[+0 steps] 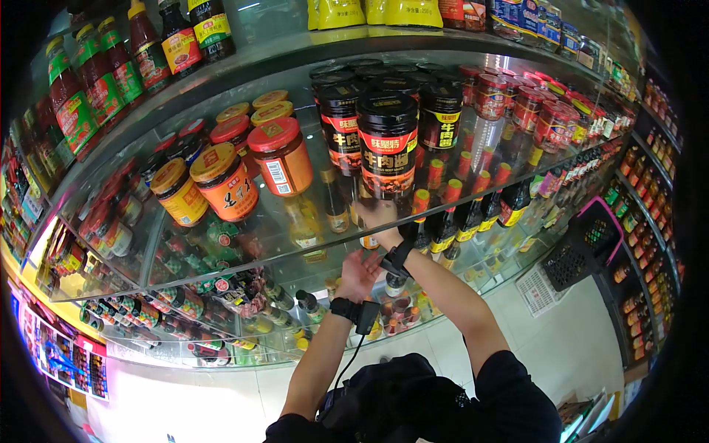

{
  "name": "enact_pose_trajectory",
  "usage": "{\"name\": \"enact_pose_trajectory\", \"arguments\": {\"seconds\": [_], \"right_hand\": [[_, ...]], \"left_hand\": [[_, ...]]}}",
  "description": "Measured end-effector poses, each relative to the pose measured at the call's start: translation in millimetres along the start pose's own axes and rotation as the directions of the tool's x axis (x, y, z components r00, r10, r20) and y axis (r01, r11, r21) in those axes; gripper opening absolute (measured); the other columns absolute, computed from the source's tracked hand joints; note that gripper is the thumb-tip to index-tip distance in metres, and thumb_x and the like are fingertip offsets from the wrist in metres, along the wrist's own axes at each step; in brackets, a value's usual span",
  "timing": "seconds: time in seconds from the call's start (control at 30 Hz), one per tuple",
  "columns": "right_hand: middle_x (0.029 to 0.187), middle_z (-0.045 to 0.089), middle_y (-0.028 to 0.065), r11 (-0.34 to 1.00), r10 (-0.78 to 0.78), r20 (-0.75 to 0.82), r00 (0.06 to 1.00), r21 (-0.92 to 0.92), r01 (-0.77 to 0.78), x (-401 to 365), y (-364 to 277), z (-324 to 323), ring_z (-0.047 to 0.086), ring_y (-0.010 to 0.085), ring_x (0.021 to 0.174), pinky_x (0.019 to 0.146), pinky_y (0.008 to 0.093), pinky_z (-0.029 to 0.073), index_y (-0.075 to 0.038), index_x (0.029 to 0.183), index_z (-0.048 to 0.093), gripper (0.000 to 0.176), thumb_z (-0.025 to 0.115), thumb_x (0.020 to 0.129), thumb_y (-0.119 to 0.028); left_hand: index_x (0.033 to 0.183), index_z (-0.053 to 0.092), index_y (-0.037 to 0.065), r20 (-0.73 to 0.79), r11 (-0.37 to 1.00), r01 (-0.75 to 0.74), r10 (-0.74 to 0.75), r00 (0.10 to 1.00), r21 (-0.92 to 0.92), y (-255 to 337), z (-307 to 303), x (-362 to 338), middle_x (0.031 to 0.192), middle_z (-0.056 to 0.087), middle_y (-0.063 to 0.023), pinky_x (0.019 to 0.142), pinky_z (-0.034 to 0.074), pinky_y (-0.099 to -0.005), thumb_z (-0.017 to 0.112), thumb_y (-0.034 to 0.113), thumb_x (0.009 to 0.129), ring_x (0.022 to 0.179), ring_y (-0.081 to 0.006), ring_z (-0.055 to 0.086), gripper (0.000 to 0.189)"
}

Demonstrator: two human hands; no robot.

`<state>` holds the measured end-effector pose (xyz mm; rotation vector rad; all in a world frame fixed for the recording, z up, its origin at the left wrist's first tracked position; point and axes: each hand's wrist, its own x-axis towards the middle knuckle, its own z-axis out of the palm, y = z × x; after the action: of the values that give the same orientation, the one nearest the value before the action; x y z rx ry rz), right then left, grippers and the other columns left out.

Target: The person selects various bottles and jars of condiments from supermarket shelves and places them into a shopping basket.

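Observation:
Both my hands reach to the curved glass shelves. My right hand [378,215] is under the upper glass shelf [295,255], seen partly through it, near small bottles; its fingers are blurred by the glass. My left hand [360,272] is lower and to the left, palm up, fingers apart and nothing in it. Just above my right hand, on the upper shelf, stands a black-lidded jar [388,148] with a red and black label. Left of it is a red-lidded orange jar [281,159]. A slim dark bottle [334,203] stands beside my right hand on the level below.
Sauce bottles [144,48] and yellow packets [413,13] line the top shelf. Red-lidded jars [555,122] fill the right side. On the floor at the right stands a black basket [569,262] with a pink rim. More stocked shelves [639,258] rise beyond it.

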<state>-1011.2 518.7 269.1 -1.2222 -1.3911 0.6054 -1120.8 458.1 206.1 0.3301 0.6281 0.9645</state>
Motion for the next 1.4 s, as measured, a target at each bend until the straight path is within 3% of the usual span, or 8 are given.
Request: {"name": "enact_pose_trajectory", "arguments": {"seconds": [0.1, 0.2, 0.47, 0.7, 0.8, 0.87, 1.03, 1.4], "right_hand": [[0.089, 0.058, 0.0146, 0.978, -0.147, -0.147, 0.978, 0.13, 0.166, -32, -9, 3, 0.057, 0.0233, 0.078, 0.066, 0.0301, 0.043, 0.004, 0.102, 0.05, 0.039, 0.062, 0.071, -0.016], [0.116, 0.042, 0.0222, 0.995, -0.07, -0.17, 0.983, 0.06, 0.081, -69, -31, -3, 0.042, 0.0303, 0.108, 0.089, 0.0336, 0.033, 0.004, 0.122, 0.03, 0.065, 0.062, 0.068, -0.01], [0.124, 0.036, 0.0206, 0.994, -0.106, -0.216, 0.971, -0.024, 0.103, -138, -16, 2, 0.034, 0.0295, 0.118, 0.098, 0.0316, 0.025, 0.004, 0.125, 0.027, 0.065, 0.058, 0.067, -0.003], [0.091, 0.055, 0.0064, 0.943, 0.175, -0.278, 0.944, 0.322, -0.08, -256, -7, -13, 0.05, 0.0083, 0.065, 0.056, 0.0226, 0.043, -0.004, 0.1, 0.05, 0.027, 0.049, 0.074, 0.002], [0.074, 0.057, 0.0039, 0.851, 0.385, -0.121, 0.915, 0.43, -0.302, -339, 30, -29, 0.053, 0.0102, 0.069, 0.064, 0.0221, 0.042, -0.002, 0.079, 0.054, 0.013, 0.046, 0.073, 0.006], [0.067, 0.057, 0.0032, 0.747, 0.596, -0.028, 0.803, 0.385, -0.542, -388, 83, -37, 0.053, 0.0093, 0.063, 0.057, 0.0213, 0.042, -0.004, 0.074, 0.056, 0.012, 0.048, 0.073, 0.004], [0.065, 0.058, 0.0057, 0.406, 0.888, 0.007, 0.461, 0.461, -0.789, -437, 111, -76, 0.054, 0.0139, 0.055, 0.05, 0.0229, 0.043, -0.002, 0.073, 0.058, 0.007, 0.054, 0.072, -0.007], [0.079, 0.06, 0.0075, 0.421, 0.748, 0.115, 0.654, 0.68, -0.6, -435, 113, -226, 0.058, 0.0174, 0.073, 0.066, 0.029, 0.047, -0.004, 0.081, 0.057, 0.009, 0.051, 0.076, -0.009]], "left_hand": [[0.12, 0.025, 0.007, 0.028, 1.0, -0.015, 0.016, 0.999, -0.023, -7, -12, -6, 0.106, 0.045, -0.014, 0.087, 0.038, -0.0369, 0.038, 0.027, 0.084, 0.094, -0.0247, 0.048, 0.044], [0.124, 0.023, 0.008, 0.015, 0.998, -0.037, 0.038, 0.999, -0.052, -11, -20, -27, 0.113, 0.042, -0.0148, 0.091, 0.034, -0.0376, 0.041, 0.028, 0.083, 0.101, -0.0265, 0.046, 0.05], [0.115, 0.036, 0.001, -0.08, 0.997, -0.075, 0.076, 0.994, 0.022, -17, -27, -122, 0.118, 0.043, -0.0138, 0.091, 0.035, -0.0397, 0.036, 0.027, 0.084, 0.108, -0.0263, 0.043, 0.041], [0.087, 0.049, 0.004, -0.201, 0.984, -0.052, 0.016, 0.98, -0.172, -53, -66, -191, 0.094, 0.054, -0.0099, 0.087, 0.038, -0.0392, 0.042, 0.023, 0.081, 0.09, -0.0242, 0.051, 0.022], [0.083, 0.05, 0.003, -0.253, 0.906, 0.027, -0.146, 0.956, -0.422, -109, -132, -204, 0.086, 0.055, -0.0086, 0.082, 0.04, -0.0367, 0.041, 0.024, 0.078, 0.084, -0.0234, 0.051, 0.023], [0.076, 0.051, 0.003, -0.344, 0.777, 0.031, -0.314, 0.885, -0.629, -154, -184, -211, 0.078, 0.056, -0.0079, 0.079, 0.041, -0.035, 0.041, 0.021, 0.077, 0.079, -0.0229, 0.052, 0.021], [0.069, 0.049, 0.003, -0.437, 0.77, 0.104, -0.461, 0.772, -0.629, -202, -205, -211, 0.07, 0.054, -0.0079, 0.07, 0.043, -0.0342, 0.038, 0.014, 0.075, 0.069, -0.0216, 0.051, 0.016], [0.074, 0.049, 0.006, -0.482, 0.91, 0.219, -0.377, 0.791, -0.354, -329, -110, -131, 0.071, 0.053, -0.0068, 0.067, 0.045, -0.0351, 0.039, 0.007, 0.075, 0.067, -0.0214, 0.051, 0.01]]}}
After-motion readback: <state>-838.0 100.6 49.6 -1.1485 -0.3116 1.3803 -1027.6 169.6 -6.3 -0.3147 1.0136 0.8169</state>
